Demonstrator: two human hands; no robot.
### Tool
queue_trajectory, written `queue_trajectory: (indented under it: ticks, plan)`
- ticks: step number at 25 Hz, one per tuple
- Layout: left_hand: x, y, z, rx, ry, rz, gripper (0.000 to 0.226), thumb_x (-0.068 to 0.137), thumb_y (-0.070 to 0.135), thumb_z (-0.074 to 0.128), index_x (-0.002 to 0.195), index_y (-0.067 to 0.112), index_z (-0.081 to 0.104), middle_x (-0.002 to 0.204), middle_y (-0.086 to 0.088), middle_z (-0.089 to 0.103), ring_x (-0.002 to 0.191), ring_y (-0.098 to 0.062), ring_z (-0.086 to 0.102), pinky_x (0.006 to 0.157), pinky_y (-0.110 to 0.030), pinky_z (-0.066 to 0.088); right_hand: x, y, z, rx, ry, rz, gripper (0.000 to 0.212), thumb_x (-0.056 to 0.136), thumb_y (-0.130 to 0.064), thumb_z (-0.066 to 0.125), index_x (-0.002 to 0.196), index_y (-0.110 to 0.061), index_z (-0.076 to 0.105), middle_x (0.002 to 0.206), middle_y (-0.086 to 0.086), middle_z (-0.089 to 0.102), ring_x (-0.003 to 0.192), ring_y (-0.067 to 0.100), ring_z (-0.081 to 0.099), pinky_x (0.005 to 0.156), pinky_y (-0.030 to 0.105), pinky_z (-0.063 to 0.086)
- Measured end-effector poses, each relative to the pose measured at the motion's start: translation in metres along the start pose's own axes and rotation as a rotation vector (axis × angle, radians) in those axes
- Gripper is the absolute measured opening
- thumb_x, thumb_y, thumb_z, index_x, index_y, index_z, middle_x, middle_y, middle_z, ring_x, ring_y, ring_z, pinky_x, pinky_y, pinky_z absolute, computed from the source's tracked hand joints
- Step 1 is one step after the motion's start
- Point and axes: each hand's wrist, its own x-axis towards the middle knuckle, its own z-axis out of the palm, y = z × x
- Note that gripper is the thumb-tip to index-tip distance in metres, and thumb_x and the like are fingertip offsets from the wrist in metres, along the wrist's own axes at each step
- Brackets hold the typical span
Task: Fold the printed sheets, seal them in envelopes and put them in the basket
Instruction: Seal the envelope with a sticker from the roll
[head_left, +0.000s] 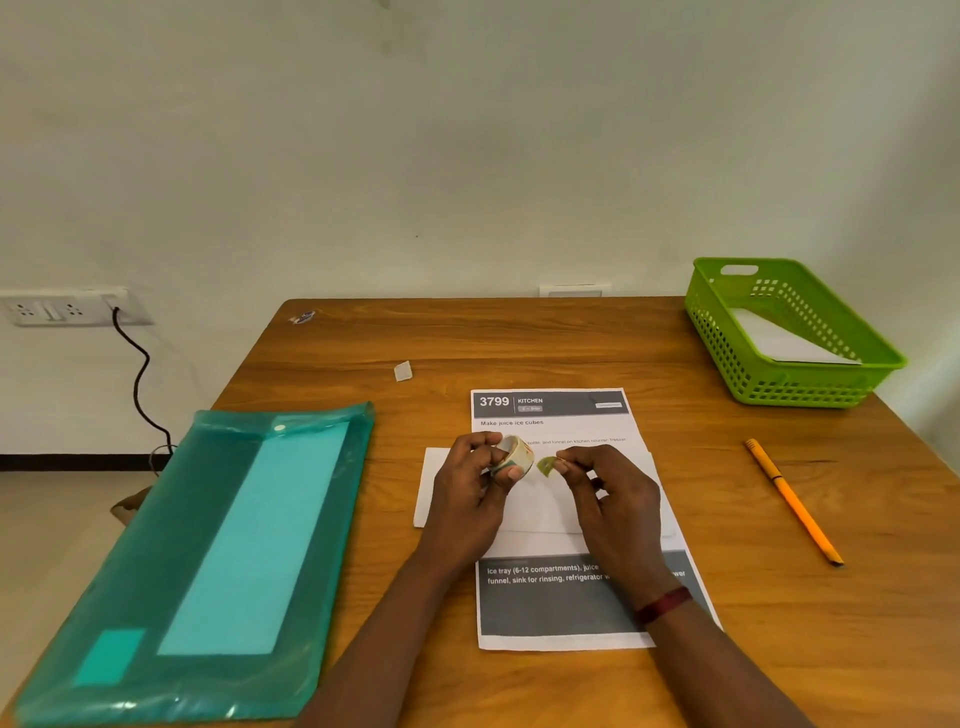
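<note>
L hand (467, 493): fingers curled round tape roll (514, 454), held just above envelope (431, 488).
R hand (608, 499): thumb + forefinger pinch loose end (545, 466) of tape; prob. peeling a strip to seal.
Envelope: flat on tabletop (519, 338) under both hands, across printed sheet (550, 405), so tape goes straight on.
Basket (727, 338): far R corner, well apart; something white, prob. another envelope, inside.
Pencil (792, 501), folder (208, 545): idle, either side.

Your left hand (467, 493) and right hand (608, 493) hide most of the white paper envelope (431, 493); the small bluish speck (304, 317) at 11 o'clock is unidentifiable.
</note>
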Motion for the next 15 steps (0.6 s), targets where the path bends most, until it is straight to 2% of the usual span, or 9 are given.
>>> queue_trajectory:
  ticks: [3,6,9,12,14,15]
  plan:
    - [0.005,0.004,-0.004,-0.007,0.036,-0.008,0.023,0.092,0.021,0.065,0.112,0.011,0.070,0.128,0.004,0.055,0.117,-0.007,0.053,0.086,-0.004,0.042,0.000,0.000,0.001,-0.007,-0.015,-0.002,0.010,0.091,-0.025,0.064,0.095,-0.016,0.068,0.090,-0.004,0.071,0.079,0.008,0.063,0.064,0.022,0.052]
    - [0.019,0.006,-0.016,0.078,0.116,-0.054,0.022,0.092,0.023,0.066,0.110,0.012,0.071,0.128,0.002,0.056,0.115,-0.009,0.054,0.082,-0.002,0.040,0.001,-0.001,0.004,-0.047,-0.052,-0.022,0.009,0.092,-0.026,0.062,0.097,-0.019,0.066,0.090,-0.003,0.071,0.078,0.012,0.064,0.066,0.026,0.053]
    - [0.039,0.000,-0.030,0.294,0.166,-0.049,0.026,0.093,0.022,0.064,0.116,0.009,0.069,0.130,-0.006,0.058,0.117,-0.018,0.055,0.087,-0.012,0.036,-0.001,-0.001,0.005,-0.152,-0.114,-0.062,0.009,0.090,-0.021,0.064,0.096,-0.016,0.068,0.089,-0.002,0.070,0.077,0.014,0.064,0.066,0.030,0.057]
    - [0.054,-0.006,-0.040,0.411,0.231,-0.144,0.031,0.095,0.022,0.063,0.124,0.011,0.065,0.129,-0.007,0.062,0.116,-0.023,0.058,0.088,-0.022,0.040,-0.004,-0.004,0.005,-0.221,-0.160,-0.115,0.009,0.089,-0.021,0.064,0.096,-0.016,0.067,0.089,0.000,0.070,0.075,0.015,0.064,0.067,0.024,0.055]
    - [0.064,-0.014,-0.043,0.459,0.247,-0.184,0.031,0.095,0.021,0.063,0.125,0.014,0.065,0.132,-0.005,0.062,0.121,-0.024,0.057,0.100,-0.031,0.042,-0.005,-0.004,0.006,-0.268,-0.165,-0.135,0.015,0.089,-0.027,0.060,0.096,-0.016,0.067,0.088,0.001,0.070,0.074,0.016,0.066,0.070,0.020,0.049]
    - [0.068,-0.018,-0.044,0.503,0.232,-0.190,0.031,0.095,0.019,0.063,0.125,0.015,0.065,0.135,-0.005,0.060,0.126,-0.025,0.054,0.110,-0.036,0.036,-0.005,-0.005,0.007,-0.281,-0.164,-0.139,0.019,0.091,-0.031,0.058,0.097,-0.016,0.067,0.088,0.001,0.070,0.074,0.015,0.066,0.071,0.019,0.048]
